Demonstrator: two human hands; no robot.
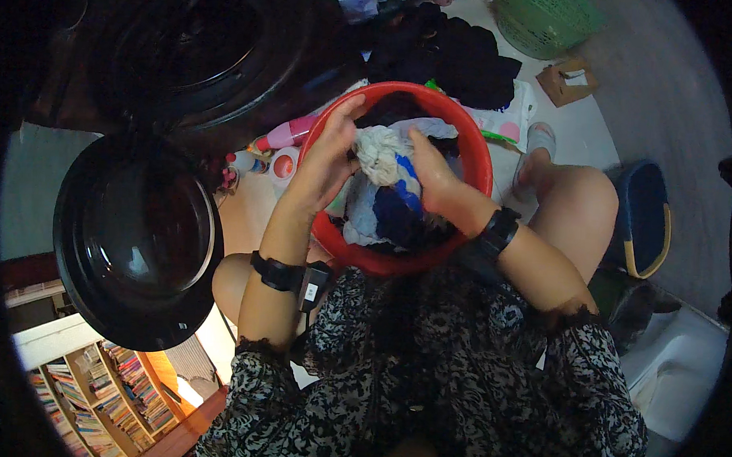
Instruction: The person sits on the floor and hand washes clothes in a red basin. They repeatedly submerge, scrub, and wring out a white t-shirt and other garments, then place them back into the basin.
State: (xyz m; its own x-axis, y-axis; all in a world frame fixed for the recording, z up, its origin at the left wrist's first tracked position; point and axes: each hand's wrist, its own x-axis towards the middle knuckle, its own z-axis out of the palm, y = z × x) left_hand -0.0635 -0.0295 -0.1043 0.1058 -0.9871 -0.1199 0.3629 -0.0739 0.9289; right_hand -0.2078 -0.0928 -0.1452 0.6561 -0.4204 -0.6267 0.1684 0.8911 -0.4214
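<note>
Over the red tub (pixel 483 160), L hand (pixel 334 159) is half-spread against bunched pale cloth (pixel 381 155), R hand (pixel 436 178) curls round it; looks like a squeezing step, next squeeze prob. needs both grips firm. Beyond: dark clothes (pixel 461 58), green basket (pixel 546 25).

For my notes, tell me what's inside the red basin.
Pale, blue and dark cloth, partly bunched between the left hand and right hand. Folds hide the bottom of the red basin.
</note>
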